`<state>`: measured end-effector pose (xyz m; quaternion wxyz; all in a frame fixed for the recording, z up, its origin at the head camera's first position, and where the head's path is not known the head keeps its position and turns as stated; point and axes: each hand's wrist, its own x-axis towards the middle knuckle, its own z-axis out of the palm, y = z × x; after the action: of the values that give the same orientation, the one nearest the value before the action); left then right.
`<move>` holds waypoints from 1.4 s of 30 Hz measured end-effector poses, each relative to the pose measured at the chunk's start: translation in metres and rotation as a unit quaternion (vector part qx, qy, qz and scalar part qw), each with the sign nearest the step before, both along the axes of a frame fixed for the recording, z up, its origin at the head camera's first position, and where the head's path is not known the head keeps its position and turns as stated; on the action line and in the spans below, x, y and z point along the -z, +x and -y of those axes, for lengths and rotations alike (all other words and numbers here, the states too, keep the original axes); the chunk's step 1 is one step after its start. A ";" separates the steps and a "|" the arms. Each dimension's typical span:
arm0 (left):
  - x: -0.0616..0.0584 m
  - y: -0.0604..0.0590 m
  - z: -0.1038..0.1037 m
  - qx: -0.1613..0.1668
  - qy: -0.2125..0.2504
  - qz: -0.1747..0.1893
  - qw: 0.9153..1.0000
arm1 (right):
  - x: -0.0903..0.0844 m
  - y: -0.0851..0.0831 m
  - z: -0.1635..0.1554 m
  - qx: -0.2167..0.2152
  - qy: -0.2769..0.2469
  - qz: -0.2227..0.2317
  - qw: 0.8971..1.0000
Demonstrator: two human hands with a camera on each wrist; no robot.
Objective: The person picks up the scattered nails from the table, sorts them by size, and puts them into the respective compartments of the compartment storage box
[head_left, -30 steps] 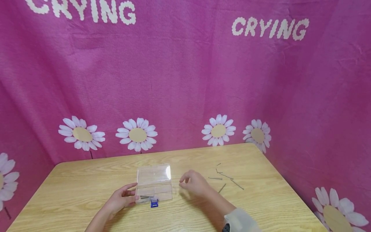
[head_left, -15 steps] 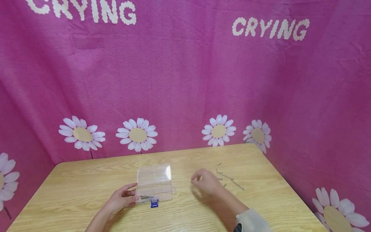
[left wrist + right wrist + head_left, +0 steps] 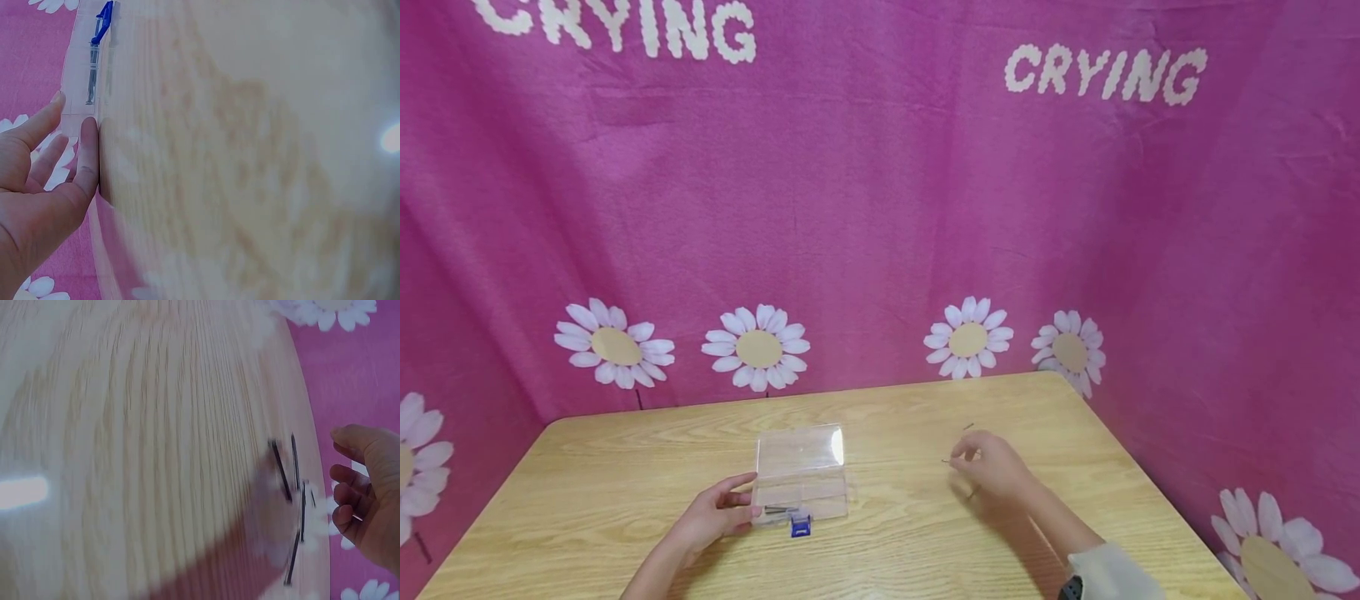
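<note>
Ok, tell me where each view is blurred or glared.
Head view: sharp, with a white glare patch on the clear box lid. Left wrist view: the table is smeared soft, a bright spot at the right edge. Right wrist view: the wood is streaked with blur, the nails are smudged, and a pale glare bar sits at left.

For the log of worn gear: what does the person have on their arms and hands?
Both hands are bare: no gloves or rings show on the left hand or right hand. The left forearm is uncovered. The right arm has a pale sleeve with a dark band at the wrist.
</note>
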<state>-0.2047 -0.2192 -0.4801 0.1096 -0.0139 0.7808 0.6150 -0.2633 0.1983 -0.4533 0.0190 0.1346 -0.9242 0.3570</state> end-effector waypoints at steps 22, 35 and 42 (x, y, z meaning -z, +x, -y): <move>-0.002 0.000 0.001 0.002 0.002 0.002 1.000 | 0.011 0.009 -0.086 0.006 0.071 0.016 0.997; -0.002 0.002 0.002 0.009 0.010 -0.001 1.000 | 0.017 0.010 -0.089 0.020 0.075 0.039 0.996; -0.002 0.002 0.003 0.014 0.011 -0.004 1.000 | 0.019 0.012 -0.089 0.027 0.073 0.037 0.996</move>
<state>-0.2031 -0.2221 -0.4783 0.1148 0.0009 0.7746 0.6219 -0.2518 0.2877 -0.4719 -0.0157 0.0969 -0.9513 0.2923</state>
